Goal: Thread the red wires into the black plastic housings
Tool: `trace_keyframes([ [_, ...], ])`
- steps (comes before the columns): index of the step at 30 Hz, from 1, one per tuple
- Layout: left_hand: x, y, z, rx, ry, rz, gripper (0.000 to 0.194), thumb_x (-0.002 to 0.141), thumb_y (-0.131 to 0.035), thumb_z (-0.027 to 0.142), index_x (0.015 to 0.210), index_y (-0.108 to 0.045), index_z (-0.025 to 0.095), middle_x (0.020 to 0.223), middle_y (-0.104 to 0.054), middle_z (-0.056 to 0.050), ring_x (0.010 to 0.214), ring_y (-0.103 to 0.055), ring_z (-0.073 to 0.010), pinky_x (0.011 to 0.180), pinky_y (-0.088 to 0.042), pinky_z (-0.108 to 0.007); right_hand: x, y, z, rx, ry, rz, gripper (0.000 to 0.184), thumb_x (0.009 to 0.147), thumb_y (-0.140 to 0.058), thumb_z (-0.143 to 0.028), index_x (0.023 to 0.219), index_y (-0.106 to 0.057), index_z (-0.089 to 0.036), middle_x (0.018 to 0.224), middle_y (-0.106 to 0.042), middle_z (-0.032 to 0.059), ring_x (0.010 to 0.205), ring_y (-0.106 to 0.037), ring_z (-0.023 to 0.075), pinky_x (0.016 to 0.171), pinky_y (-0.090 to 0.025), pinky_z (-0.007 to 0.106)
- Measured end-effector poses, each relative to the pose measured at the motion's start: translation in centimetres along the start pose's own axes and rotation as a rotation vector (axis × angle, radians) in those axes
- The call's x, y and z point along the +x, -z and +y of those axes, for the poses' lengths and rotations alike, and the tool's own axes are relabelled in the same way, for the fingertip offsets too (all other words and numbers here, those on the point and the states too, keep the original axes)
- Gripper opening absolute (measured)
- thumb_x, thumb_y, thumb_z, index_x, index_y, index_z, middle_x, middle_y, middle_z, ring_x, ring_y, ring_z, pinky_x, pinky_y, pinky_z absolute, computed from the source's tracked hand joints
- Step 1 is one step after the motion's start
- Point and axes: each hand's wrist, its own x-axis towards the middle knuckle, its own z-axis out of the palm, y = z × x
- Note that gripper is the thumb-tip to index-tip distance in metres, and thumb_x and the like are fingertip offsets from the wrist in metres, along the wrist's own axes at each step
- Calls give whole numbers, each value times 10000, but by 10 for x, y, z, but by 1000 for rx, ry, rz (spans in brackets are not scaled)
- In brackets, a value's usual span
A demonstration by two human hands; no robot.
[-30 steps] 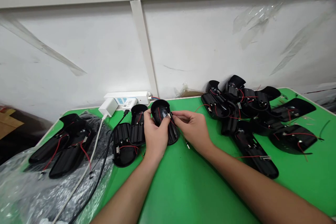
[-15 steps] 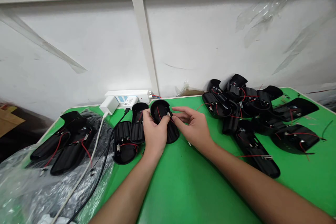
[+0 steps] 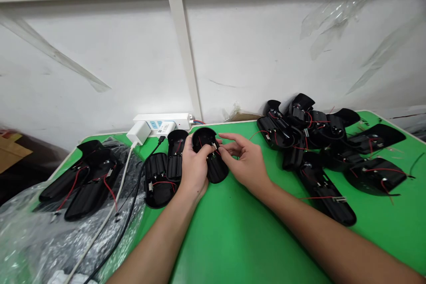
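Observation:
My left hand is closed around a black plastic shell with red wires inside, holding it on the green table. My right hand sits at the shell's right side, fingertips pinched at a small metal part on the shell's inner edge. Two more black shells lie side by side just left of my left hand.
A heap of black shells with red wires fills the right of the table. Two more shells rest on clear plastic wrap at the left. A white power strip with a charger and cables lies by the wall.
The shell has settled slightly lower on the table. My right fingers have shifted from a wire pull to a pinch at the shell's inner edge.

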Motion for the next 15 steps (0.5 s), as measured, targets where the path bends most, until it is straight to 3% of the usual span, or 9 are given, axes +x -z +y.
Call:
trace_keyframes([
  [5, -1, -1, 1, -20, 18, 7, 434, 670, -705, 138, 1085, -584, 179, 777, -658, 4, 740, -676, -184, 740, -538, -318, -2, 0, -3, -24, -29, -5, 353, 851, -657, -194, 1204, -674, -199, 915, -789, 22, 828, -766, 181, 781, -628, 293],
  [10, -1, 0, 0, -14, 60, -31, 355, 671, -703, 141, 1015, -618, 151, 852, -699, -35, 801, -688, -197, 763, -539, -317, -3, -1, -7, -69, -83, 23, 345, 842, -641, -198, 1184, -681, -199, 808, -773, 11, 723, -744, 176, 707, -610, 280],
  [15, -2, 0, 1, -61, 94, -52, 383, 688, -835, 233, 993, -614, 160, 859, -689, -28, 815, -681, -184, 782, -537, -306, -4, -2, -8, -86, -81, 25, 330, 849, -627, -208, 1173, -683, -179, 766, -754, 9, 678, -717, 162, 680, -592, 267],
])
